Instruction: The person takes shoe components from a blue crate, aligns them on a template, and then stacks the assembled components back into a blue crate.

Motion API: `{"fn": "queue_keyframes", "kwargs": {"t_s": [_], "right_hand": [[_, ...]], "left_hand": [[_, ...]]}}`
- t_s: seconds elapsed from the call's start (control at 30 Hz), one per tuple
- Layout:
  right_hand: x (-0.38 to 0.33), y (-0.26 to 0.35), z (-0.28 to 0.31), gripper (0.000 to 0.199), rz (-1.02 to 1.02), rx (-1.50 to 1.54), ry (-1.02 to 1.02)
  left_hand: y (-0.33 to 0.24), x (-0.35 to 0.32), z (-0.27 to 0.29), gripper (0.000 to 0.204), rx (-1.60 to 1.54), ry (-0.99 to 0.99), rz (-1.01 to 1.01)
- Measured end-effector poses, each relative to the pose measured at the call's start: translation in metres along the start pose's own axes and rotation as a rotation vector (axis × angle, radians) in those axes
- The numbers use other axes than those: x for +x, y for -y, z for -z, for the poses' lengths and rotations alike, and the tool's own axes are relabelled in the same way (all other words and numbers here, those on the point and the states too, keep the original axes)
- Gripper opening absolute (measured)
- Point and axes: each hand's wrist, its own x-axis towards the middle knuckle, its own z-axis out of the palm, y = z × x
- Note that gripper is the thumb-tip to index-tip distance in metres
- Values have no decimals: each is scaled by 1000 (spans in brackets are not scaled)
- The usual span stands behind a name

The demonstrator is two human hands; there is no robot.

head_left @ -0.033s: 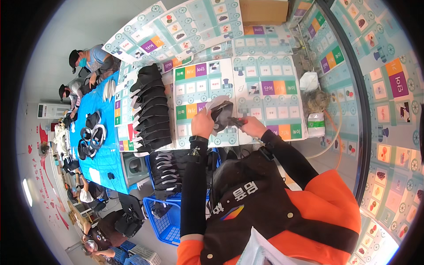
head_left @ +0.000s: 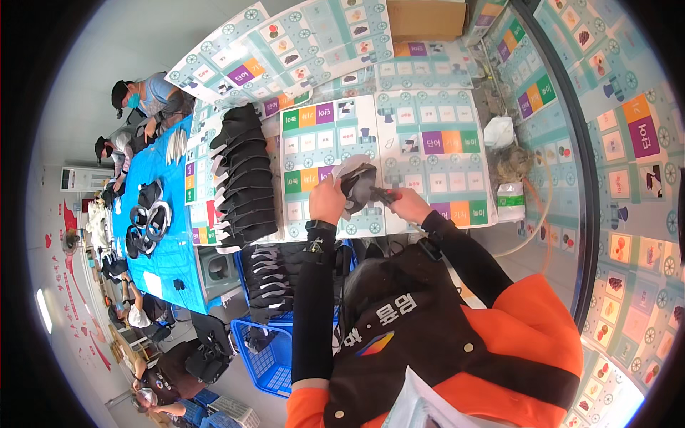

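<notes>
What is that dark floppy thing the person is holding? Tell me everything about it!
The dark floppy piece looks like soft black and grey fabric with a pale lining, curved like a shoe upper. It is lifted above the patterned mat. The left hand grips its left edge; the right hand holds a small dark tool against its right side.

Workshop: stacked shoe parts (head_left: 242, 178), co-workers (head_left: 143, 100)

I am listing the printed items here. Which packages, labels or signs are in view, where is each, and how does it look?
Cardboard box: top edge of the table, brown, rectangular.
White bag: right of the mats, crumpled.
Pouch: below the white bag, white with a green label.
Printed mats: covering the table, pale squares with purple, orange and green blocks.
White unit: far left, boxy.
</notes>
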Motion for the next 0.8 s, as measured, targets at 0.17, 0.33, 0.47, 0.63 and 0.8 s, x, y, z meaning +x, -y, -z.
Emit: {"fn": "queue_keyframes", "kwargs": {"t_s": [0.17,0.33,0.47,0.63,0.8], "right_hand": [[-2,-5,0,29,-12,33,-7],[-2,-15,1,28,-62,21,44],[1,-13,-4,24,117,-52,-276],[3,-7,0,21,135,-160,-239],[5,-19,0,23,149,-157,-274]], "left_hand": [[5,-3,-1,29,-3,-19,9],[4,0,-3,29,7,4,-3],[4,7,-4,29,32,-3,1],[4,16,-6,29,86,25,-13],[-1,18,-8,30,105,42,-28]]}}
